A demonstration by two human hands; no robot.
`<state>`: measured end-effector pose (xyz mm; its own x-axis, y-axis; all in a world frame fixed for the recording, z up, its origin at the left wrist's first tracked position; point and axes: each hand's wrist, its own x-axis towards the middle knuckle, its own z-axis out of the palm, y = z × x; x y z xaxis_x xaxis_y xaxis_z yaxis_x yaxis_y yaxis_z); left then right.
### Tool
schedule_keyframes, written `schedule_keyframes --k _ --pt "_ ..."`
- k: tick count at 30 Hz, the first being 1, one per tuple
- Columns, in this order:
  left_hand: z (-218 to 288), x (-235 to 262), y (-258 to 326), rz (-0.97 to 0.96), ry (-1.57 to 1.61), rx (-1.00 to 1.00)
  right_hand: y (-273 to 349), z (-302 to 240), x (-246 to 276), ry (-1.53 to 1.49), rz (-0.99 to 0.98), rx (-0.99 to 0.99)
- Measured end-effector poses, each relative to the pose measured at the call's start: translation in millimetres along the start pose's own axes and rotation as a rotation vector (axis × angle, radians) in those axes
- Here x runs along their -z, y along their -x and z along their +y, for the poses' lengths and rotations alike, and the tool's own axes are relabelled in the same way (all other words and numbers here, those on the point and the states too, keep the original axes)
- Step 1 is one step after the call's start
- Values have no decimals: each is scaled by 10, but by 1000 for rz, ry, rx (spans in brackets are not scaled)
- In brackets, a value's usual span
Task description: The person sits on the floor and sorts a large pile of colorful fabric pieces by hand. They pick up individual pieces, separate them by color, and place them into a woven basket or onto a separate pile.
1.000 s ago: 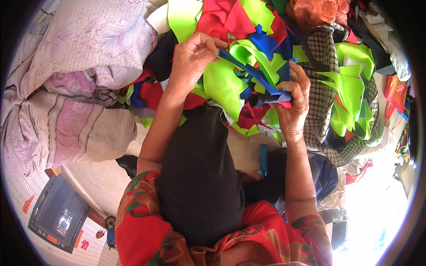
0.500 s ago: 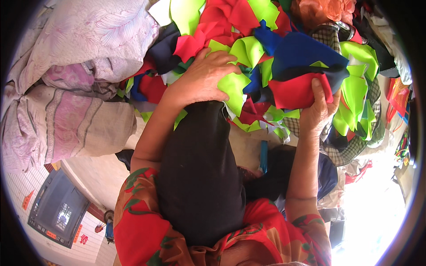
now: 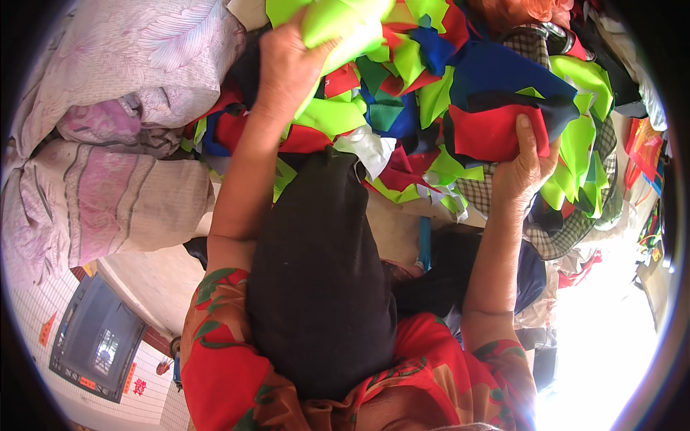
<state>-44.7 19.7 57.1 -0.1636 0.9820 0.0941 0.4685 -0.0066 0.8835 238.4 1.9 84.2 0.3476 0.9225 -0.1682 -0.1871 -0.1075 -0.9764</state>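
Observation:
A heap of cut fabric scraps in lime green, red, blue and dark colours spreads before me. On its far left part, my left hand [image 3: 293, 66] is closed on a lime-green fabric piece [image 3: 345, 32], lifted over the heap. My right hand [image 3: 526, 167] pinches a red fabric piece [image 3: 489, 133] with the thumb on top; the fingers behind are partly hidden. Behind that red piece lie dark fabric and a large blue fabric piece [image 3: 496, 75]. Green scraps [image 3: 571, 161] hang just right of this hand. A white scrap [image 3: 370, 149] shows at the near edge.
Patterned pale bedding [image 3: 136, 208] is bundled on the left. Black cloth [image 3: 316, 287] covers my lap, close to the heap. A checked cloth [image 3: 564, 241] lies under the scraps at right. Orange crumpled material [image 3: 521, 11] sits at the far right.
My left hand has moved away from me and a little left, lifting a lime-green piece and uncovering green, blue and white scraps. My right hand has shifted slightly right, still holding the red piece.

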Motion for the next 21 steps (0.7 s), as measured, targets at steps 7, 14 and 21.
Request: schedule_keyframes --k 7,14,21 --pt "351 131 -83 62 768 206 61 -15 158 -4 -385 -123" --pt "285 -210 64 -203 1096 493 291 92 64 77 -783 -231" --pt "314 -375 125 -498 1143 712 313 -21 -202 -6 -679 -178"
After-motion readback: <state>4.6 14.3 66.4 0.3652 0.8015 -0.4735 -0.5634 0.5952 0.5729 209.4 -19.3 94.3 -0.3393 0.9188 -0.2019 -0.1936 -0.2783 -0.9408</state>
